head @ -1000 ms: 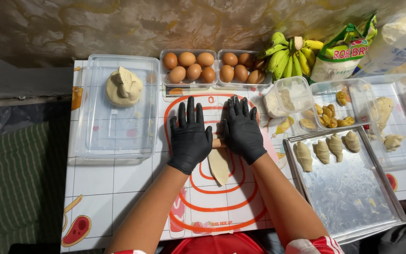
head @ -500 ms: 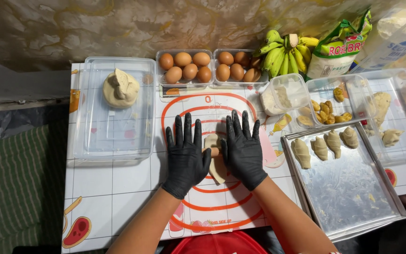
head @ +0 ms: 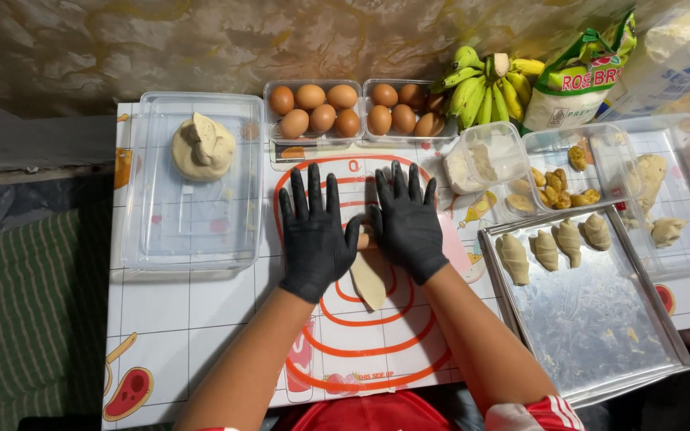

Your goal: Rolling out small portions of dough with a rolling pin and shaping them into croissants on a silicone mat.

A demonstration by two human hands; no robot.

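White tiled tabletop carries a ringed baking mat (head: 377, 351) at its centre. On that mat, left hand (head: 313, 235) and right hand (head: 407, 223) press flat, fingers spread, gripping nothing, over a dough strip (head: 369, 279) to roll it. Right of the mat, a metal tray (head: 600, 335) keeps shaped pieces close.

Black gloves cover the left hand (head: 314, 236) and right hand (head: 409, 226), which press a pale beige strip of dough (head: 369, 279) on a white baking mat with red rings (head: 377, 351), beyond which sit brown eggs (head: 313, 110), green-yellow bananas (head: 485, 88) and a silver metal tray (head: 600, 319).
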